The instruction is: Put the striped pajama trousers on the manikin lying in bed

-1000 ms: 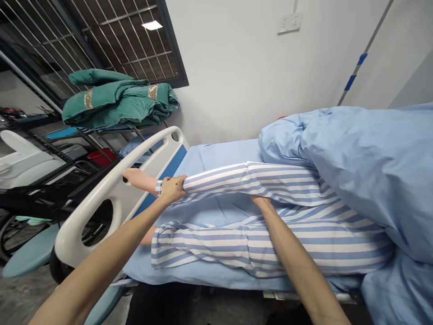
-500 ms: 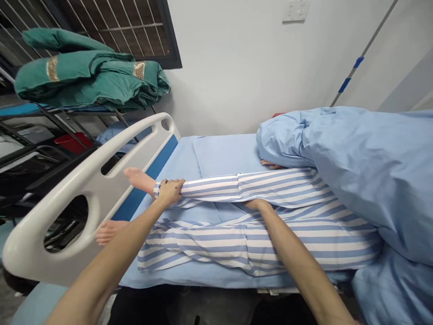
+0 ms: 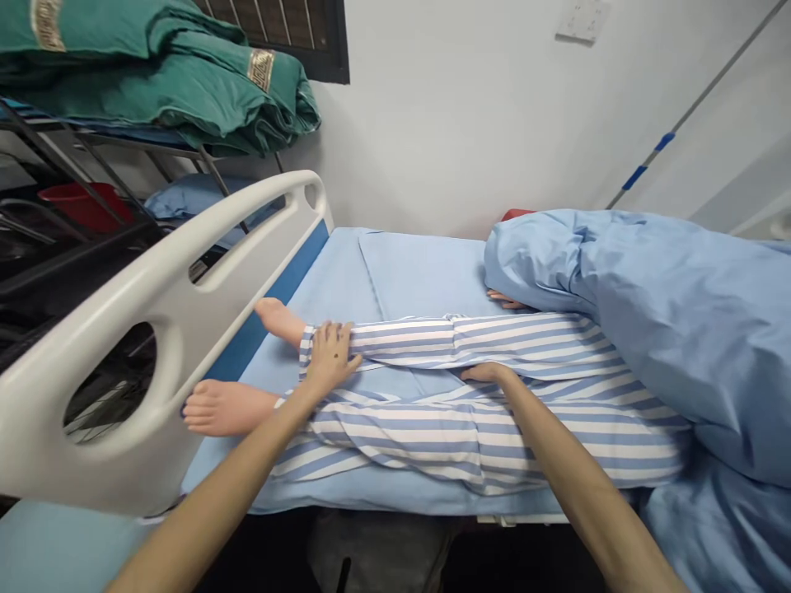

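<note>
A nursing manikin lies on a hospital bed in blue-and-white striped pyjama trousers. My left hand (image 3: 330, 358) grips the cuff of the far trouser leg (image 3: 457, 342), just above the bare manikin foot (image 3: 278, 321). My right hand (image 3: 488, 373) lies flat between the legs, its fingers against the underside of that far leg and on the near leg (image 3: 475, 436). The near foot (image 3: 226, 408) rests by the white footboard. A light blue quilt (image 3: 655, 329) hides the manikin's upper body, with only a manikin hand (image 3: 505, 300) showing beneath it.
The white footboard (image 3: 124, 329) stands left of the feet, above a blue bed sheet (image 3: 426, 276). Behind it are a metal rack holding folded green bedding (image 3: 185, 82), a blue pillow (image 3: 191, 198) and a red basin (image 3: 80, 206). A white wall with a socket (image 3: 582, 21) runs along the far side.
The view has swung, shifting the footboard and green bedding left and up. The far ankle has dropped closer to the near leg, and my left hand's fingers now spread across the cuff.
</note>
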Demonstrator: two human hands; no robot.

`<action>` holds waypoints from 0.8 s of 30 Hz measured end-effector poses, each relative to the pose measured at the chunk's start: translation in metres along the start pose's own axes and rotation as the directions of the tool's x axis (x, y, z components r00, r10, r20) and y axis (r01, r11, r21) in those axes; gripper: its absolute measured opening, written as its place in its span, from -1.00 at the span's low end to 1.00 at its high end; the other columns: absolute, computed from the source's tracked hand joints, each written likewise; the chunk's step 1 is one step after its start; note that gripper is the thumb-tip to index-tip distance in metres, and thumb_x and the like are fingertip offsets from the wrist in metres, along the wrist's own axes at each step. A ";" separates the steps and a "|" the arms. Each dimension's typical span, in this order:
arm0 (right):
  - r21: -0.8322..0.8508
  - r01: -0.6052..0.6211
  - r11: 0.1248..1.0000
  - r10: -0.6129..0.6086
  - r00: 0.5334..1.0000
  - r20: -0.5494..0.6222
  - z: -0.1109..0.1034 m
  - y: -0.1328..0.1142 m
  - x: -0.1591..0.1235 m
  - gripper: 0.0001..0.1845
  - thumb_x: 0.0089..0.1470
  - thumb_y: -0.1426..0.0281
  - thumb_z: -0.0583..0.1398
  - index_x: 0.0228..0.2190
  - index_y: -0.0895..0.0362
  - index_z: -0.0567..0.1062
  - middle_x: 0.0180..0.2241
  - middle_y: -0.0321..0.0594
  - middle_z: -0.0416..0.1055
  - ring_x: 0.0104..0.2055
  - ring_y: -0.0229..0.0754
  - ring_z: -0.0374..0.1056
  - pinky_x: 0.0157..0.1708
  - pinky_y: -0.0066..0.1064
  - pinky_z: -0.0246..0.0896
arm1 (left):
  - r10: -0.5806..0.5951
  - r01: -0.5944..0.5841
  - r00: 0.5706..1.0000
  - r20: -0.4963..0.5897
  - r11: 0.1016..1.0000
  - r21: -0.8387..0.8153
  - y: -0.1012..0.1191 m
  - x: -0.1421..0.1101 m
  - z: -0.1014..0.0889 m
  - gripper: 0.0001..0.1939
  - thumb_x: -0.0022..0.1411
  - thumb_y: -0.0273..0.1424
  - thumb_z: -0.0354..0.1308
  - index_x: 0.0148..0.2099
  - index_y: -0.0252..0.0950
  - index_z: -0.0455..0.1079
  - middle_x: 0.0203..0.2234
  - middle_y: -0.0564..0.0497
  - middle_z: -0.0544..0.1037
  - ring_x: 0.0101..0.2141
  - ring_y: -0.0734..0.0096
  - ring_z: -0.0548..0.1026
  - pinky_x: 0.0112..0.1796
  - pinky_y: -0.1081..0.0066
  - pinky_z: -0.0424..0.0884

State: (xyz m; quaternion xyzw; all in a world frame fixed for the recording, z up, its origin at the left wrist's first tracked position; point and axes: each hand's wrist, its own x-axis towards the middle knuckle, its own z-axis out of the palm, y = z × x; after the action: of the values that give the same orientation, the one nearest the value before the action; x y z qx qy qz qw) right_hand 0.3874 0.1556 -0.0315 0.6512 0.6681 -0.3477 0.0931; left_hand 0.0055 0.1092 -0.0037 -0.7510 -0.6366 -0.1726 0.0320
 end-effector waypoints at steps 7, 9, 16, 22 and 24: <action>-0.034 -0.104 0.994 0.104 0.994 0.012 -0.005 -0.018 -0.021 -0.41 0.04 0.20 0.22 0.08 0.17 0.53 0.16 -0.04 0.43 0.19 0.15 0.34 0.21 -0.11 0.17 | 0.152 -0.069 0.923 0.354 0.969 -0.236 0.004 -0.091 -0.026 -0.43 0.21 0.12 0.02 0.01 -0.18 0.48 -0.12 -0.09 0.62 -0.09 0.06 0.54 -0.05 0.22 0.38; -0.043 -0.103 0.994 0.103 0.995 -0.015 -0.003 -0.026 -0.032 -0.42 0.04 0.25 0.22 0.08 0.22 0.53 0.13 0.04 0.45 0.17 0.16 0.36 0.20 -0.11 0.18 | 0.193 -0.129 0.906 0.377 0.973 -0.189 0.005 -0.097 -0.033 -0.34 0.08 0.18 0.12 0.00 -0.21 0.49 -0.10 -0.15 0.61 -0.07 -0.05 0.53 -0.04 0.17 0.36; 0.017 0.185 0.983 -0.170 0.933 -0.317 0.019 -0.029 -0.109 -0.38 0.04 0.32 0.19 0.15 0.23 0.43 0.22 0.04 0.35 0.26 0.07 0.25 0.26 -0.16 0.11 | 0.223 -0.221 0.822 0.525 0.973 -0.067 0.013 -0.088 -0.043 -0.33 -0.03 -0.04 0.27 0.10 -0.25 0.40 -0.07 -0.18 0.58 -0.06 -0.11 0.54 -0.06 0.13 0.39; 0.212 0.214 0.954 0.028 0.638 -0.769 0.132 0.008 -0.203 -0.59 0.20 0.17 -0.03 -0.17 0.00 0.56 -0.28 0.00 0.52 -0.13 0.11 0.44 -0.02 -0.03 0.34 | 0.219 -0.254 0.829 0.515 0.967 -0.002 0.011 -0.088 -0.037 -0.32 -0.09 -0.29 0.20 0.16 -0.23 0.36 -0.01 -0.17 0.57 -0.06 -0.10 0.53 -0.02 0.13 0.37; 0.328 0.235 0.915 0.078 0.696 -0.714 0.186 0.013 -0.219 -0.62 0.19 0.14 -0.04 -0.32 -0.08 0.55 -0.33 -0.05 0.51 -0.22 0.10 0.45 -0.14 -0.05 0.39 | 0.234 -0.279 0.822 0.519 0.960 0.008 0.011 -0.086 -0.037 -0.32 -0.11 -0.31 0.18 0.14 -0.25 0.38 -0.03 -0.17 0.58 -0.07 -0.10 0.53 0.01 0.13 0.35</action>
State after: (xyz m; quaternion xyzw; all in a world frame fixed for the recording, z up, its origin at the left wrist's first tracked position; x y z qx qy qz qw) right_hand 0.3678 -0.1305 -0.0472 0.7094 0.5948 -0.1989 -0.3217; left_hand -0.0030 0.0156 0.0074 -0.8463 -0.5217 0.0666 -0.0843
